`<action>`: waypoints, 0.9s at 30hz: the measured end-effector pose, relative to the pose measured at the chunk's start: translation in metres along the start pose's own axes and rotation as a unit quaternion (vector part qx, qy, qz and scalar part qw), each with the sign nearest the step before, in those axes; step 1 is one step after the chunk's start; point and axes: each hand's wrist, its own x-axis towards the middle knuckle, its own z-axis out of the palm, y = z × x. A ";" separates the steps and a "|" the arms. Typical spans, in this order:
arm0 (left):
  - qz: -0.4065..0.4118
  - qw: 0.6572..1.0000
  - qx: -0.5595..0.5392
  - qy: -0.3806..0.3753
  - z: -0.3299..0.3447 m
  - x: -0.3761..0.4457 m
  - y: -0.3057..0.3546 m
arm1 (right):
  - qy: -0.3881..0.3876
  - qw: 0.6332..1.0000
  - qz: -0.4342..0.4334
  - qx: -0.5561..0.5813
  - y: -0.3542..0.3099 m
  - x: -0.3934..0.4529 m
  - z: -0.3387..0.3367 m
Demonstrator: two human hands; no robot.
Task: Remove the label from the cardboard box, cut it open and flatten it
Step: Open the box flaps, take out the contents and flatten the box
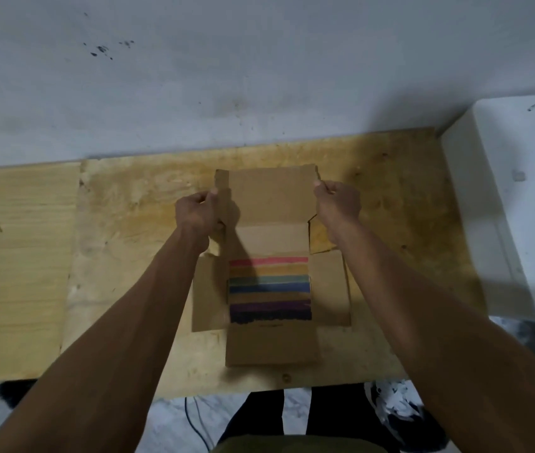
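Observation:
The brown cardboard box lies opened out flat on the wooden table, with rainbow-coloured stripes printed across its middle panel. Side flaps spread left and right of the stripes, and one flap points toward me. My left hand pinches the left edge of the far panel. My right hand pinches that panel's right edge near the top corner. The far panel is raised a little off the table between both hands. No label or cutting tool shows.
A grey wall rises right behind the table. A white box-like object stands at the right end of the table. A paler wooden board adjoins at the left. My legs, a cable and a shoe show below the front edge.

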 end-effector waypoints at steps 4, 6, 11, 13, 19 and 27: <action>0.011 1.000 0.008 0.003 0.002 0.003 0.001 | -0.004 1.000 0.005 0.005 0.003 0.005 0.002; 0.002 0.999 -0.038 0.008 -0.004 0.001 0.001 | -0.018 1.000 -0.006 0.014 0.001 0.003 -0.004; -0.011 0.985 -0.142 -0.101 -0.027 -0.020 -0.001 | -0.117 0.984 0.046 0.128 0.002 -0.011 -0.026; -0.026 0.977 -0.167 -0.130 -0.036 -0.033 -0.003 | -0.145 0.974 0.063 0.161 0.005 -0.019 -0.035; -0.074 0.956 -0.249 -0.135 -0.050 -0.063 -0.008 | -0.166 0.954 0.049 0.245 0.011 -0.057 -0.043; -0.155 0.908 -0.356 -0.156 -0.063 -0.081 -0.026 | -0.136 0.942 0.113 0.285 0.031 -0.079 -0.046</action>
